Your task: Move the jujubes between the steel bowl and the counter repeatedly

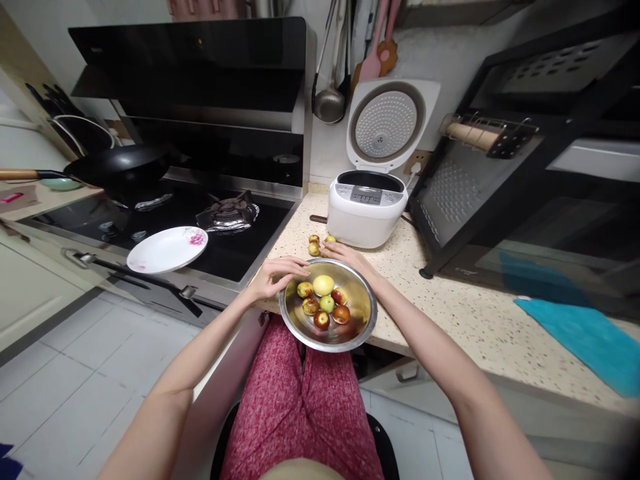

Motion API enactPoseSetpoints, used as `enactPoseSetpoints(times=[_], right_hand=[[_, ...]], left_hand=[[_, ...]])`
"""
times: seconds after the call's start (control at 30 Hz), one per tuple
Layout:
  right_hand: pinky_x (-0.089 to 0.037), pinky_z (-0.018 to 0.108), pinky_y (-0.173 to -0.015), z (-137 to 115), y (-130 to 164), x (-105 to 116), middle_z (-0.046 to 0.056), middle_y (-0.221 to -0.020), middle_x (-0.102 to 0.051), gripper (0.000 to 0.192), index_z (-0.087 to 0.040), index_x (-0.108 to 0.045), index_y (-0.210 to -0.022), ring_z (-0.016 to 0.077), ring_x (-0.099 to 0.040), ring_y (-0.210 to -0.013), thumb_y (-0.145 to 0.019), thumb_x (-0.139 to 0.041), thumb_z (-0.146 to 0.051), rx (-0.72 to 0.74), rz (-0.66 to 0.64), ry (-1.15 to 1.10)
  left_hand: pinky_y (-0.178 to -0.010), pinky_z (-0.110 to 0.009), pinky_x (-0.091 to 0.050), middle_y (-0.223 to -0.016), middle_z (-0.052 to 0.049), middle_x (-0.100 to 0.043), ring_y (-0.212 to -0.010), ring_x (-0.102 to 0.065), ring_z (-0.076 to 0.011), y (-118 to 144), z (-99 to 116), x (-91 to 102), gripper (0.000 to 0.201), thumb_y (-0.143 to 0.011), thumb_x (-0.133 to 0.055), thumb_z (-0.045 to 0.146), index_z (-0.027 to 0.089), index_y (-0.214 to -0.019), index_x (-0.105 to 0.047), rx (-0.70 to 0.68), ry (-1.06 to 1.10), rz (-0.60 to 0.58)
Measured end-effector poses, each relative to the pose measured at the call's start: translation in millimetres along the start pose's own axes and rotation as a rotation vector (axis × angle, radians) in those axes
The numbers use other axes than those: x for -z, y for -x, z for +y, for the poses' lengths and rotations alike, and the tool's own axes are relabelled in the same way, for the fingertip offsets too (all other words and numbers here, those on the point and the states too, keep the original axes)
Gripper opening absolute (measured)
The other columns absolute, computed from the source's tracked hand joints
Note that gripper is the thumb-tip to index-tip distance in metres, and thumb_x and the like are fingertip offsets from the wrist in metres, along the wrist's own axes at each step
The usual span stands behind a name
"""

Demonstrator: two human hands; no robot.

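Observation:
A steel bowl (pixel 300 323) sits at the front edge of the speckled counter (pixel 450 293), partly over the edge above my lap. It holds several small green, yellow and reddish fruits (pixel 323 285). My left hand (pixel 277 275) rests on the bowl's far left rim, fingers curled over it toward the fruit. My right hand (pixel 345 255) lies flat on the counter just behind the bowl, fingertips touching a few loose fruits (pixel 314 249) lying there.
A white rice cooker (pixel 367 210) with its lid up stands behind the fruits. To the left is a black cooktop with a white flowered plate (pixel 167 249) and a black pan (pixel 120 167). A black rack (pixel 500 193) and a blue cloth (pixel 585 337) sit on the right.

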State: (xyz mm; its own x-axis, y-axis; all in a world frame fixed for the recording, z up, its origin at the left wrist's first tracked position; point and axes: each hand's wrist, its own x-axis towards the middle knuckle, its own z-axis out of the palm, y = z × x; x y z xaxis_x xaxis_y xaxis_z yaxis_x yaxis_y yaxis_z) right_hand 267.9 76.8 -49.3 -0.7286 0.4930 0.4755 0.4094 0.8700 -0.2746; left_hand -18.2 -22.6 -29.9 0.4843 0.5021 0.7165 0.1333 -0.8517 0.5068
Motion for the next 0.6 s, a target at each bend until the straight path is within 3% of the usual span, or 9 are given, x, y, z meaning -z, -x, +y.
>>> enactPoseSetpoints(times=[0.17,0.4,0.6], right_hand=[[-0.047,0.044,-0.119,3.7,1.5,-9.2,0.012,-0.149,-0.061,0.035,-0.023,-0.066,-0.136,0.0244,-0.056,-0.140,-0.104,-0.053,-0.021,0.002,0.006,0.043],[-0.057,0.038,-0.101,-3.8,0.4,-4.2,0.009,-0.127,-0.070,0.025,-0.024,-0.071,-0.122,0.0232,-0.067,-0.118,-0.102,-0.056,-0.022,-0.035,0.071,0.095],[-0.056,0.046,-0.103,-5.9,0.1,11.2,0.012,-0.132,-0.069,0.031,-0.022,-0.071,-0.127,0.0269,-0.066,-0.121,-0.103,-0.052,-0.019,-0.021,0.179,0.117]], left_hand=[[-0.101,-0.047,-0.059,-0.105,-0.012,-0.082,-0.119,-0.073,-0.0287,0.0,1.4,0.2,0.028,-0.103,-0.055,0.026,0.018,-0.111,-0.080,0.011,-0.015,-0.020],[-0.102,-0.045,-0.058,-0.108,-0.012,-0.081,-0.121,-0.071,-0.0277,0.1,0.9,1.8,0.029,-0.103,-0.053,0.022,0.018,-0.114,-0.080,-0.012,-0.050,-0.060],[-0.103,-0.048,-0.057,-0.109,-0.013,-0.081,-0.121,-0.071,-0.0287,0.4,0.7,2.1,0.030,-0.104,-0.052,0.025,0.018,-0.113,-0.080,0.006,-0.051,-0.068]])
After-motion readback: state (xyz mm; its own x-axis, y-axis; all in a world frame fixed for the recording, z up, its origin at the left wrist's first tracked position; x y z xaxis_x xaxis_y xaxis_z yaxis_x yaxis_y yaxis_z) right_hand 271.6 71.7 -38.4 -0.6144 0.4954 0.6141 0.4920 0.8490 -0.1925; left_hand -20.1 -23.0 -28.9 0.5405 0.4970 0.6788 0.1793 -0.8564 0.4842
